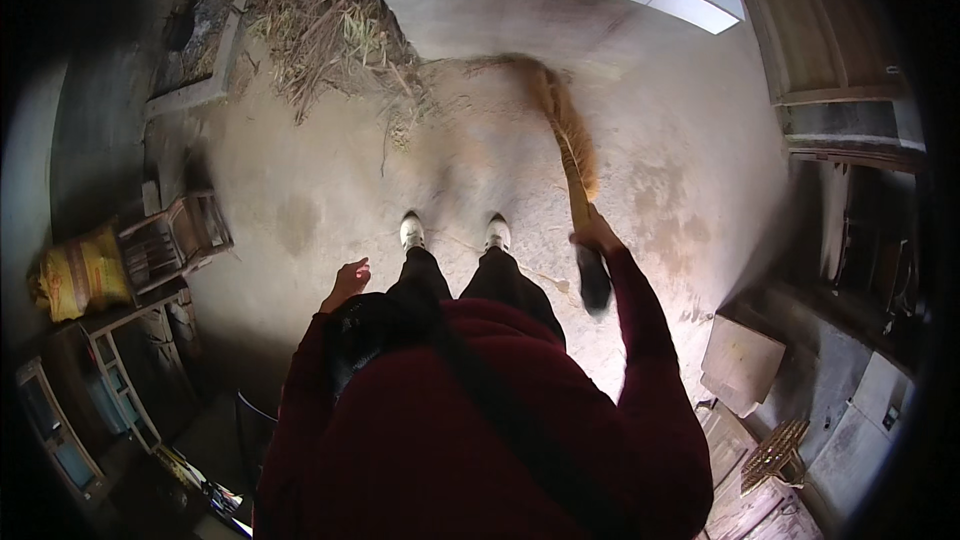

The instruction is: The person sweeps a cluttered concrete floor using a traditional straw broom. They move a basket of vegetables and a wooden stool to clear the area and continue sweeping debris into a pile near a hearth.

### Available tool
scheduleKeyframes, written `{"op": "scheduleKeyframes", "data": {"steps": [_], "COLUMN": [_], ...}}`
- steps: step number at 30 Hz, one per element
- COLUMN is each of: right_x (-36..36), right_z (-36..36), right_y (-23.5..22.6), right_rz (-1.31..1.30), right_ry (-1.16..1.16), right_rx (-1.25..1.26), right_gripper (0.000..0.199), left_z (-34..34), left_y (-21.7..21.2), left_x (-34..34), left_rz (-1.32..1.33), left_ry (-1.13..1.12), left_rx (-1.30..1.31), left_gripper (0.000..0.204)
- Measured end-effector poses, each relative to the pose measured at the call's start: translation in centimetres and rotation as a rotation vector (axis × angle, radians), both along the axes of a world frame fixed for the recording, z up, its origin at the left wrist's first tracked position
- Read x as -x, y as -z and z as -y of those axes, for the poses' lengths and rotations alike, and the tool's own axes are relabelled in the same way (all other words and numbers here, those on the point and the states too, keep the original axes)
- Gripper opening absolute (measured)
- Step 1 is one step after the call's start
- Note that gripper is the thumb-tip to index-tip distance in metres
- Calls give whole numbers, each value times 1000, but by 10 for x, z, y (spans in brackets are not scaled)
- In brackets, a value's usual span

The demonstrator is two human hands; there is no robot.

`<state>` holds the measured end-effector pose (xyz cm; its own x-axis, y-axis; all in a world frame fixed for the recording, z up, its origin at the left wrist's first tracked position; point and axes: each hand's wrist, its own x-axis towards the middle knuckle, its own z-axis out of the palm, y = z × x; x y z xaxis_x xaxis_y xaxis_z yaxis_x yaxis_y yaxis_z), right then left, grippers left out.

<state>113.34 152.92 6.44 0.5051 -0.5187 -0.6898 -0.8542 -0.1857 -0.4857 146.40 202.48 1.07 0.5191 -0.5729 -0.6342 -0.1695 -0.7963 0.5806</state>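
My right hand (597,232) is wrapped round the handle of a straw broom (568,135), out to the right of my feet. The broom's brown bristles fan away from me and reach the floor near the foot of the pale counter; their far end is blurred. The dark butt of the handle sticks out below my fist. At my left side, my left hand (351,278) hangs beside my thigh with nothing in it that I can see. Its fingers are loosely curled and partly smeared, so their closure is unclear.
A heap of dry twigs and straw (330,40) lies at the far left, by a low hearth edge (190,97). The white-topped counter (480,0) stands ahead. Wooden chairs (190,230) and a yellow sack (85,273) are left; a cardboard box (742,364) and cabinets (868,398) are right.
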Motion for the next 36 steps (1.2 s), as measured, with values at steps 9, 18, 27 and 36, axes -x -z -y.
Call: {"op": "scheduleKeyframes", "data": {"steps": [9,18,27,36], "right_x": [-90,39,-42,-42], "right_z": [-36,-25,-63,-46], "right_y": [-18,-78,48,-57], "right_rz": [25,-95,128,256], "right_ry": [-264,48,-139,-14], "right_rx": [-132,-35,-315,-568], "right_gripper": [98,100,98,79], "left_z": [-72,11,-25,-18], "left_y": [42,-5,-24,-43], "left_x": [-32,-18,9,35], "left_rz": [-239,153,114,97], "left_ry": [-150,117,30,2], "left_rx": [-74,110,-57,-112], "left_gripper": [35,29,39,38]}}
